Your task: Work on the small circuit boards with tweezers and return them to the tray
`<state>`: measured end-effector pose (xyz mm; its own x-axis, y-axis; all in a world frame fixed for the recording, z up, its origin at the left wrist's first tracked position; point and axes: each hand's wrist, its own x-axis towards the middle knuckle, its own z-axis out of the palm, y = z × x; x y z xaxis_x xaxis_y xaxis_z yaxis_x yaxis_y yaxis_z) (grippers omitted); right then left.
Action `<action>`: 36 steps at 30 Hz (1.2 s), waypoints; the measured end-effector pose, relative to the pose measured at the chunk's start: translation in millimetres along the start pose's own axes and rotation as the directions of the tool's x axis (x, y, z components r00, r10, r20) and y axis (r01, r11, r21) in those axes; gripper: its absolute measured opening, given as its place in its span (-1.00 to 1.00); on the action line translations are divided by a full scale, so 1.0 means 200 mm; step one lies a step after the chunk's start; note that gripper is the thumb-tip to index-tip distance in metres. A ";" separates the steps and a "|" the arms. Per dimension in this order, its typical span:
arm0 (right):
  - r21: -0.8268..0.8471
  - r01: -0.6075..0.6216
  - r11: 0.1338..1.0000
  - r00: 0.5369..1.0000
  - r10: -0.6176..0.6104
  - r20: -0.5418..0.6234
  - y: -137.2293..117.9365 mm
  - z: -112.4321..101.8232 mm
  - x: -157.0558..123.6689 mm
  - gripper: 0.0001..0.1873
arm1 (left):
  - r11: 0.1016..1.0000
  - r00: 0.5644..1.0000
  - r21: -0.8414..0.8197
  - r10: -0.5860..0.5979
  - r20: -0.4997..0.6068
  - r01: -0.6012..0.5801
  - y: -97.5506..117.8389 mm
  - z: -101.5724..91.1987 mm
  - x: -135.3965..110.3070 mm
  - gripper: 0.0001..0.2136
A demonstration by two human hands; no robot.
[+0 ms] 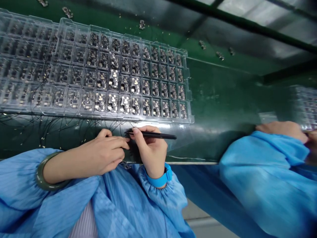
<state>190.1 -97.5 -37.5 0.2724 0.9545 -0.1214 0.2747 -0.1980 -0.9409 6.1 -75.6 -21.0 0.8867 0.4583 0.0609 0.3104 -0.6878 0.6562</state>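
Note:
In my right hand (152,147) is a pair of black tweezers (158,135), gripped like a pen with the tips pointing left. My left hand (102,153) rests at the table's front edge, its fingers bent and pressed together, fingertips close to the tweezer tips. Whatever those fingers hold, if anything, is hidden. Small metal pieces (126,164) show just below the left fingers. Behind both hands lies a clear plastic tray (192,119) whose compartments hold several small circuit boards (125,104). Thin black cables (56,127) with tiny gold ends spread along its front.
A second clear tray (7,15) adjoins on the left. Several loose small parts (142,24) lie on the green table (210,96) at the back. On the right, a co-worker's blue sleeve (267,165) and hand (282,129) are near another tray (308,105).

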 end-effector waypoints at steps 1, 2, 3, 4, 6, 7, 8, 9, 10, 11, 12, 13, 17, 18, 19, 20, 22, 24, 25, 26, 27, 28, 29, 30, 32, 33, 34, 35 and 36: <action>0.021 -0.011 1.000 1.000 0.011 0.010 0.00 0.00 0.00 -0.83 | 1.000 1.000 -0.005 -0.007 0.004 0.007 0.00 0.00 0.00 -0.84; 0.052 -0.024 0.998 1.000 0.024 0.016 0.00 0.00 0.00 -0.82 | 1.000 1.000 -0.012 -0.013 0.007 0.013 0.00 0.00 0.00 -0.84; 0.085 -0.037 0.996 0.999 0.036 0.015 0.00 0.00 0.00 -0.82 | 1.000 1.000 -0.018 -0.017 0.008 0.017 0.00 0.00 0.00 -0.83; 0.111 -0.045 0.993 0.999 0.044 0.008 0.00 0.00 0.00 -0.81 | 1.000 1.000 -0.021 -0.020 0.007 0.020 0.00 -0.01 0.00 -0.83; 0.112 -0.038 0.993 0.999 0.041 -0.018 0.01 0.00 0.00 -0.81 | 1.000 1.000 -0.020 -0.022 0.010 0.022 0.01 -0.01 0.00 -0.83; 0.090 -0.026 0.996 0.999 0.029 -0.033 0.01 0.01 -0.01 -0.82 | 1.000 1.000 -0.018 -0.023 0.011 0.023 0.01 -0.01 0.01 -0.83; 0.061 -0.013 0.998 0.999 0.015 -0.041 0.01 0.01 -0.01 -0.82 | 1.000 1.000 -0.016 -0.024 0.013 0.025 0.01 -0.01 0.01 -0.83; 0.037 -0.002 0.999 0.999 0.004 -0.045 0.01 0.01 -0.01 -0.83 | 1.000 1.000 -0.015 -0.026 0.013 0.026 0.01 -0.01 0.01 -0.83; 0.022 0.005 1.000 0.999 -0.004 -0.043 0.02 0.01 -0.01 -0.83 | 0.999 1.000 -0.015 -0.028 0.012 0.028 0.01 -0.01 0.01 -0.83; 0.023 0.009 1.000 0.999 -0.009 -0.031 0.02 0.01 -0.01 -0.84 | 0.999 0.999 -0.016 -0.030 0.012 0.030 0.01 -0.01 0.01 -0.84; 0.038 0.009 0.999 1.000 -0.009 -0.014 0.01 0.01 -0.01 -0.84 | 0.999 0.999 -0.018 -0.033 0.013 0.034 0.01 -0.01 0.00 -0.84; 0.062 0.004 0.998 1.000 -0.005 0.003 0.01 0.00 -0.01 -0.84 | 0.999 0.999 -0.022 -0.037 0.013 0.038 0.01 -0.01 0.00 -0.84; 0.116 -0.003 0.993 1.000 0.006 -0.025 0.00 0.01 -0.01 -0.84 | 0.999 0.999 -0.019 -0.044 0.017 0.044 0.00 0.00 0.00 -0.85; 0.096 0.005 0.995 0.999 -0.001 -0.041 0.01 0.01 -0.01 -0.84 | 0.999 0.999 -0.015 -0.043 0.018 0.043 0.01 0.00 0.00 -0.84; 0.070 0.014 0.997 0.999 -0.011 -0.048 0.01 0.01 -0.01 -0.84 | 0.999 0.999 -0.013 -0.045 0.023 0.045 0.01 0.00 0.00 -0.84; 0.046 0.022 0.999 0.999 -0.020 -0.046 0.01 0.01 -0.01 -0.84 | 0.999 0.998 -0.012 -0.048 0.029 0.048 0.01 -0.01 0.00 -0.83; 0.023 0.030 0.999 0.999 -0.029 -0.025 0.01 0.01 -0.01 -0.85 | 0.998 0.998 -0.015 -0.054 0.038 0.055 0.01 -0.01 0.00 -0.83; 0.029 0.028 0.999 1.000 -0.028 -0.002 0.01 0.01 -0.01 -0.86 | 0.998 0.998 -0.020 -0.054 0.044 0.055 0.01 -0.01 0.00 -0.83; 0.037 0.025 0.999 1.000 -0.025 0.008 0.01 0.01 -0.01 -0.86 | 0.998 0.997 -0.021 -0.054 0.046 0.055 0.00 -0.01 0.00 -0.83; 0.047 0.021 0.999 1.000 -0.022 0.015 0.01 0.01 -0.01 -0.86 | 0.998 0.997 -0.021 -0.053 0.047 0.054 0.00 -0.01 0.00 -0.83; 0.059 0.016 0.998 1.000 -0.017 0.018 0.01 0.00 -0.01 -0.86 | 0.998 0.997 -0.020 -0.053 0.048 0.054 0.00 -0.01 0.00 -0.83; 0.073 0.011 0.997 1.000 -0.012 0.016 0.00 0.00 -0.01 -0.85 | 0.998 0.997 -0.018 -0.053 0.048 0.054 0.00 -0.01 0.00 -0.83; 0.087 0.007 0.996 1.000 -0.008 0.009 0.00 0.00 -0.01 -0.85 | 0.998 0.997 -0.015 -0.055 0.048 0.056 0.00 -0.01 0.00 -0.84; 0.099 0.007 0.995 1.000 -0.007 -0.002 0.00 0.00 -0.01 -0.85 | 0.998 0.997 -0.013 -0.055 0.045 0.056 0.01 -0.01 0.00 -0.84; 0.103 0.013 0.995 1.000 -0.011 -0.022 0.00 0.00 -0.01 -0.85 | 0.998 0.997 -0.014 -0.059 0.040 0.059 0.01 -0.01 0.00 -0.84; 0.093 0.019 0.995 1.000 -0.017 -0.026 0.00 0.00 -0.01 -0.85 | 0.998 0.997 -0.017 -0.063 0.038 0.064 0.01 -0.01 0.00 -0.84; 0.079 0.025 0.997 0.999 -0.023 -0.024 0.01 0.00 -0.01 -0.85 | 0.998 0.997 -0.022 -0.063 0.034 0.064 0.01 -0.01 0.00 -0.83; 0.063 0.029 0.998 0.999 -0.028 -0.016 0.01 0.01 -0.01 -0.85 | 0.998 0.998 -0.028 -0.062 0.028 0.063 0.01 -0.01 0.00 -0.83; 0.050 0.031 0.998 0.999 -0.031 -0.007 0.01 0.01 -0.01 -0.85 | 0.998 0.998 -0.034 -0.059 0.021 0.059 0.01 -0.01 0.00 -0.83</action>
<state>189.5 -99.3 -40.4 0.2703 0.9586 -0.0901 0.2365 -0.1568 -0.9589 5.8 -75.5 -18.2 0.8741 0.4857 0.0060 0.3508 -0.6398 0.6839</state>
